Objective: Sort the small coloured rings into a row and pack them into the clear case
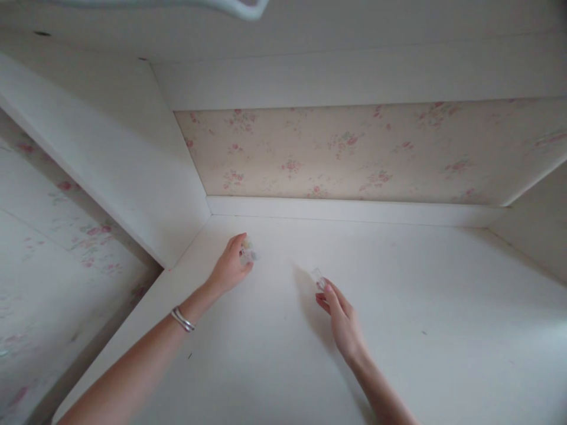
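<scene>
My left hand point(230, 264) is closed around a small clear object with coloured bits on it point(248, 251), near the back left of the white surface point(274, 342). It looks like a little transparent container, but its exact kind is too small to tell. Between the thumb and fingers of my right hand point(341, 313) is a small clear, flat-looking piece point(317, 276), partly hidden by the fingertips. My right hand is held above the surface and casts a shadow on it. The two hands are apart. A silver bracelet point(183, 319) circles my left wrist.
White side panels stand at the left point(110, 147) and the right point(538, 215). Floral wallpaper point(336, 150) shows behind a low back strip point(354, 211). Overhead is a white panel point(354, 29), with a pale curved bar point(239, 8) at the top left. Small dark specks mark the surface.
</scene>
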The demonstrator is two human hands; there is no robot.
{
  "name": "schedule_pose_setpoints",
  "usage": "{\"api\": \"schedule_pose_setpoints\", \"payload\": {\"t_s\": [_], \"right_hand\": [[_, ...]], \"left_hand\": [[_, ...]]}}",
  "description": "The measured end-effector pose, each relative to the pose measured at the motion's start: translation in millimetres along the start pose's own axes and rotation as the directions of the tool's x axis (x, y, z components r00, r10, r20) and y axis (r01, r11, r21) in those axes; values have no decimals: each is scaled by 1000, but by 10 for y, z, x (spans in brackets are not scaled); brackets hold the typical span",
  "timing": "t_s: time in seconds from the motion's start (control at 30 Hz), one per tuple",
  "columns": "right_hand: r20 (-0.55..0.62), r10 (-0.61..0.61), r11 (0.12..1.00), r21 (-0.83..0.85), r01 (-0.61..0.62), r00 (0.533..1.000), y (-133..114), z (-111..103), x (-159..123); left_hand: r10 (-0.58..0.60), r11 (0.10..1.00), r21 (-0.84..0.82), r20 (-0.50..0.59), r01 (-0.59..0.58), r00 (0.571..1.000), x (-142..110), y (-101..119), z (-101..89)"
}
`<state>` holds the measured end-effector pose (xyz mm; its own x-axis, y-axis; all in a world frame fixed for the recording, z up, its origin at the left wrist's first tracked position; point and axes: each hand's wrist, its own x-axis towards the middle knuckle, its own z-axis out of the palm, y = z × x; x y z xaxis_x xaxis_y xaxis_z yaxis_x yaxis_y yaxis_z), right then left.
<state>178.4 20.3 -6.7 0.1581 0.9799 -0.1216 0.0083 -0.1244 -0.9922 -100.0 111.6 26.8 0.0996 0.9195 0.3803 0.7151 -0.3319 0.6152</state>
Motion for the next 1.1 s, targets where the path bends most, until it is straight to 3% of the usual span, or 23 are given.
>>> {"api": "schedule_pose_setpoints", "payload": {"t_s": [0.17,0.3,0.47,0.57,0.67,0.77,0.87,0.97,1.1], "right_hand": [[45,-11,995,-102,15,999,4,4,-6],[47,-30,990,-137,37,998,11,-9,19],[22,-51,985,-165,54,998,-31,-32,28],[14,-58,980,-191,59,998,-53,-34,27],[14,-66,976,-206,67,998,-44,-31,31],[2,-118,975,-187,117,993,-21,-19,33],[-13,-222,962,-167,217,975,-16,19,17],[9,-339,931,-142,337,941,-44,79,-28],[24,-389,914,-116,389,921,-95,168,-110]], "left_hand": [[57,952,294,104,-85,993,269,-224,-232],[79,943,300,214,-142,974,350,-331,-303],[100,940,293,250,-173,963,353,-302,-357],[71,916,373,216,-149,974,357,-245,-416],[-8,918,396,61,-17,998,369,-221,-478],[-125,971,194,-78,138,989,334,-195,-489],[-228,961,-176,-55,215,972,193,-71,-395],[-251,841,-489,27,232,968,-56,185,-186],[-299,656,-675,177,336,938,-444,619,193]]}}
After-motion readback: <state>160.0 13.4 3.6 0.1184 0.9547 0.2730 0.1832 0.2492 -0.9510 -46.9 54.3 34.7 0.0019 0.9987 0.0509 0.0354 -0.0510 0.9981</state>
